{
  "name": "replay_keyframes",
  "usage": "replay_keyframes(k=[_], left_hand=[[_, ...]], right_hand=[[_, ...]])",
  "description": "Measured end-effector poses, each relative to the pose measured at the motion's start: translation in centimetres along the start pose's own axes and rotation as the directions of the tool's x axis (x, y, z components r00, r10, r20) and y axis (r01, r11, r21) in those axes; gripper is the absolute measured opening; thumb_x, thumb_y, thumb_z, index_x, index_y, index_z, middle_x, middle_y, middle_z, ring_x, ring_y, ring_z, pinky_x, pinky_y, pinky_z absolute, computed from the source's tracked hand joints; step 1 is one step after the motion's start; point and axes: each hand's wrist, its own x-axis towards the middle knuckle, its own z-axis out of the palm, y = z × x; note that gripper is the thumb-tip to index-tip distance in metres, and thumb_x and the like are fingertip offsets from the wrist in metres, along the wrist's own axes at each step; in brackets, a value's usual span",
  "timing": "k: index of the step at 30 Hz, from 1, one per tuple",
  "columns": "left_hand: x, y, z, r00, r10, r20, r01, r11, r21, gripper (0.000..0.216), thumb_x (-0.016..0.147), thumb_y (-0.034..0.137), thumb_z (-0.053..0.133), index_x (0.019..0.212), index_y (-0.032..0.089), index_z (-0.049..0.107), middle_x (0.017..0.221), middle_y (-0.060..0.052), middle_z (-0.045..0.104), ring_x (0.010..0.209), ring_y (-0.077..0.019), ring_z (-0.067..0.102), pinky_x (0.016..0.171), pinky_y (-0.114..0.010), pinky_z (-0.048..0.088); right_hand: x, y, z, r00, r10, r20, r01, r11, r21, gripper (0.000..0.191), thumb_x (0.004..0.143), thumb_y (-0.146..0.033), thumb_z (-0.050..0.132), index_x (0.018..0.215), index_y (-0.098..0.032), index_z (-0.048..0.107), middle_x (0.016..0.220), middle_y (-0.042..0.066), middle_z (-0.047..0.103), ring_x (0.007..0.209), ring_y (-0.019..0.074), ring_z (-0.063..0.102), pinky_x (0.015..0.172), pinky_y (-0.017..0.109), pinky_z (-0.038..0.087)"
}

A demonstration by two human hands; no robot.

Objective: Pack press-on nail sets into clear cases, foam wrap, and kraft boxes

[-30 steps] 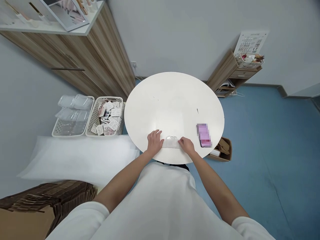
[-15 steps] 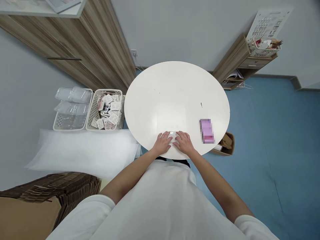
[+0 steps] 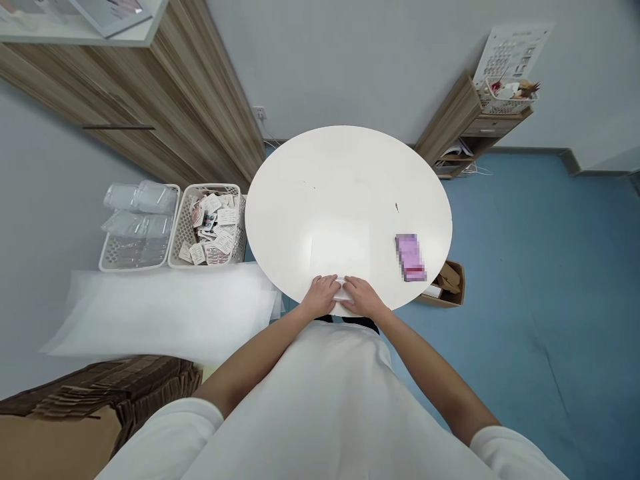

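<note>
At the near edge of the white round table (image 3: pixel 345 153), a small, flat white packet with a shiny clear edge (image 3: pixel 343 293) lies between my two hands. My left hand (image 3: pixel 321 295) grips its left end, fingers bent over the far edge. On the right end, my right hand (image 3: pixel 363 297) holds it the same way, thumb toward me. A thin white sheet (image 3: pixel 340 250) lies flat on the table just beyond the fingers; it may run under the packet, but the hands hide that part. What the packet contains cannot be made out.
A pixelated purple object (image 3: pixel 411 257) lies on the table's right side. Left stand a basket of printed cards (image 3: pixel 241 227) and a basket of clear plastic packs (image 3: pixel 107 257). White foam sheets (image 3: pixel 165 313) lie nearer me, above folded cardboard (image 3: pixel 55 440). A cardboard box (image 3: pixel 460 283) sits right.
Both hands have drawn the packet a little toward me, and their fingers are more bent over it. The thin sheet's far edge has come nearer too. My view has shifted slightly.
</note>
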Motion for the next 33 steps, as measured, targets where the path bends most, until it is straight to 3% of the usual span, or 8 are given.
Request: replay_keyframes(k=[4, 7, 9, 12, 18, 24, 29, 33], left_hand=[[0.1, 0.3, -0.6, 0.998, -0.052, 0.026, 0.053, 0.998, -0.039, 0.034, 0.070, 0.019, 0.046, 0.104, 0.022, 0.046, 0.119, -0.008, 0.049, 0.113, -0.0238, 0.040, 0.099, -0.047, 0.020], [1.4, 0.3, -1.6, 0.995, -0.096, 0.006, 0.097, 0.995, -0.036, 0.028, 0.072, 0.020, 0.044, 0.100, 0.024, 0.048, 0.111, -0.005, 0.053, 0.121, -0.0258, 0.031, 0.098, -0.052, 0.015], [2.2, 0.0, -2.3, 0.993, -0.116, -0.020, 0.116, 0.993, -0.028, 0.024, 0.075, 0.024, 0.044, 0.098, 0.025, 0.050, 0.116, -0.005, 0.049, 0.122, -0.0268, 0.028, 0.097, -0.051, 0.017], [3.1, -0.5, -3.2, 0.990, -0.143, 0.010, 0.143, 0.989, -0.042, 0.023, 0.080, 0.031, 0.040, 0.098, 0.025, 0.052, 0.114, -0.006, 0.049, 0.112, -0.0252, 0.039, 0.091, -0.046, 0.026], [3.7, -1.3, -3.9, 0.981, -0.152, 0.118, 0.163, 0.983, -0.090, 0.022, 0.084, 0.029, 0.035, 0.099, 0.023, 0.049, 0.105, -0.004, 0.055, 0.099, -0.0214, 0.049, 0.086, -0.042, 0.029], [3.9, -1.8, -3.6, 0.963, -0.233, 0.133, 0.252, 0.954, -0.159, 0.027, 0.083, 0.025, 0.035, 0.109, 0.023, 0.039, 0.094, -0.002, 0.061, 0.089, -0.0185, 0.054, 0.089, -0.045, 0.025], [4.2, -2.3, -2.8, 0.941, -0.322, 0.107, 0.329, 0.943, -0.056, 0.025, 0.080, 0.022, 0.040, 0.104, 0.024, 0.047, 0.103, -0.004, 0.058, 0.096, -0.0218, 0.051, 0.089, -0.048, 0.026], [4.4, -2.3, -2.3, 0.950, -0.313, 0.023, 0.311, 0.948, 0.061, 0.026, 0.077, 0.019, 0.044, 0.102, 0.025, 0.052, 0.113, -0.008, 0.052, 0.110, -0.0262, 0.042, 0.092, -0.051, 0.023]], right_hand=[[0.0, -0.7, -1.2, 0.997, 0.062, 0.036, -0.064, 0.996, 0.062, 0.035, 0.081, -0.039, 0.045, 0.106, -0.015, 0.049, 0.112, 0.012, 0.054, 0.104, 0.0236, 0.049, 0.087, 0.039, 0.037], [1.0, -0.1, -2.6, 0.992, 0.116, 0.043, -0.120, 0.987, 0.104, 0.033, 0.084, -0.042, 0.040, 0.103, -0.018, 0.053, 0.110, 0.010, 0.055, 0.103, 0.0219, 0.049, 0.085, 0.037, 0.038], [1.6, 0.5, -3.3, 0.988, 0.155, 0.028, -0.157, 0.983, 0.096, 0.034, 0.085, -0.045, 0.038, 0.100, -0.020, 0.056, 0.115, 0.009, 0.051, 0.107, 0.0226, 0.046, 0.086, 0.037, 0.037], [2.2, 1.0, -3.6, 0.976, 0.216, 0.036, -0.218, 0.974, 0.059, 0.038, 0.087, -0.046, 0.033, 0.104, -0.022, 0.057, 0.108, 0.009, 0.054, 0.101, 0.0225, 0.048, 0.082, 0.036, 0.038], [2.3, 0.5, -3.2, 0.967, 0.255, 0.009, -0.254, 0.963, 0.094, 0.042, 0.087, -0.041, 0.035, 0.122, -0.018, 0.037, 0.112, 0.011, 0.054, 0.097, 0.0213, 0.052, 0.079, 0.033, 0.037], [2.6, 0.5, -3.2, 0.900, 0.428, 0.082, -0.436, 0.884, 0.169, 0.026, 0.085, -0.034, 0.040, 0.108, -0.020, 0.043, 0.089, 0.004, 0.062, 0.077, 0.0187, 0.056, 0.067, 0.029, 0.037], [3.7, 1.3, -1.7, 0.881, 0.473, 0.025, -0.469, 0.862, 0.193, 0.024, 0.083, -0.034, 0.044, 0.103, -0.022, 0.050, 0.097, 0.006, 0.058, 0.089, 0.0205, 0.053, 0.073, 0.032, 0.038], [4.3, 2.0, -0.4, 0.882, 0.468, -0.053, -0.460, 0.880, 0.121, 0.025, 0.082, -0.036, 0.046, 0.101, -0.023, 0.055, 0.103, 0.009, 0.053, 0.097, 0.0235, 0.048, 0.079, 0.038, 0.037]])
